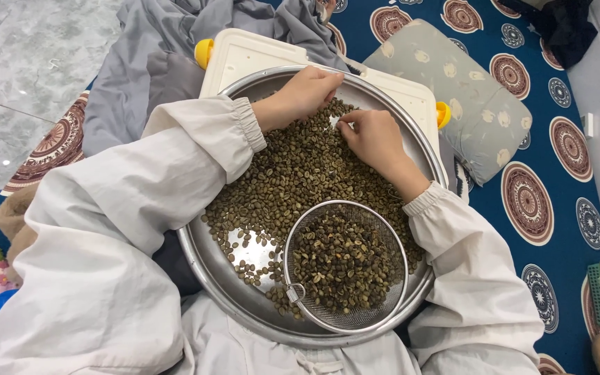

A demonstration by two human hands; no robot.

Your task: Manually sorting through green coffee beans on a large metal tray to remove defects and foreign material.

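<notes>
While both hands work, tray (206, 271): round smooth metal, small matte beans (293, 173).
Left hand (305, 92): 12 o'clock, fingers curled on beans.
Right hand (376, 139): 1 o'clock, fingertips pinching beans.
Sieve (345, 319): round wire mesh, 6 o'clock.

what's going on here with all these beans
A person in white sleeves sits with a big round metal tray on their lap, spread with greenish beans. Both hands are in the beans at the far side of the tray: the left hand and the right hand are picking through them with their fingertips. A wire sieve partly filled with beans rests in the near part of the tray. The tray sits on a white box.
</notes>
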